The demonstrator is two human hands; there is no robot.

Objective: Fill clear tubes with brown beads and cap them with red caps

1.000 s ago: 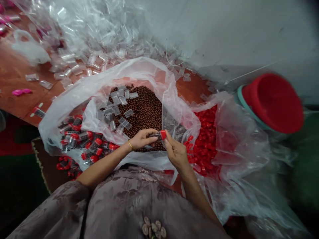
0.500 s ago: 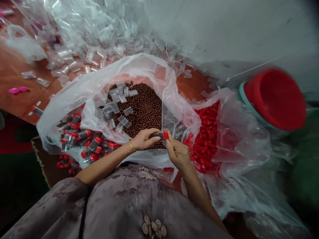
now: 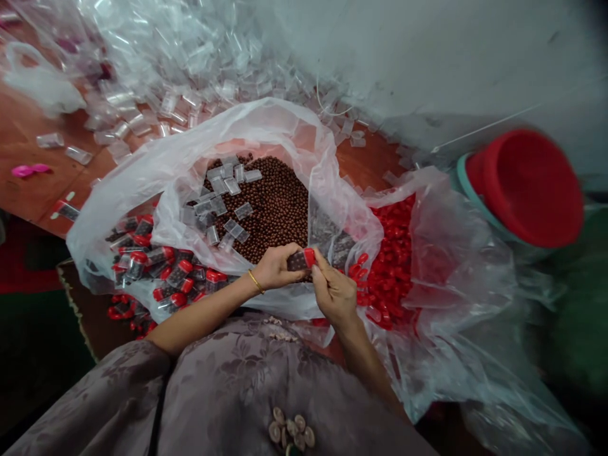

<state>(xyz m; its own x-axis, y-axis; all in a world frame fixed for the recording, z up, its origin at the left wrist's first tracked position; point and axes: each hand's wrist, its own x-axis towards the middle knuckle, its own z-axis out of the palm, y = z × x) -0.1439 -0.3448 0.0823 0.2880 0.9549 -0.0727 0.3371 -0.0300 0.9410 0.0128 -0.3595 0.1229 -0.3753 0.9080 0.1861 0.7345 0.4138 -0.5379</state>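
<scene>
My left hand (image 3: 281, 265) is closed around a small clear plastic container (image 3: 296, 260) filled with dark brown balls. A red cap (image 3: 309, 256) sits on the container's right end, and my right hand (image 3: 335, 288) pinches it between thumb and fingers. Both hands are over the near edge of a heap of brown balls (image 3: 275, 209) in a whitish plastic bag. Empty clear containers (image 3: 236, 230) lie on the heap's left part. Right of my right hand is a pile of loose red caps (image 3: 392, 266).
Filled, red-capped containers (image 3: 180, 275) are piled at the left. Many empty clear containers (image 3: 190, 101) cover the back of the orange-red tabletop (image 3: 23, 199). A red bucket (image 3: 534, 190) stands at the right by the wall. Pink pieces (image 3: 31, 170) lie at the far left.
The container has shifted slightly left and turned so more of its brown-filled side shows. My right hand has moved a little left with it, still on the red cap.
</scene>
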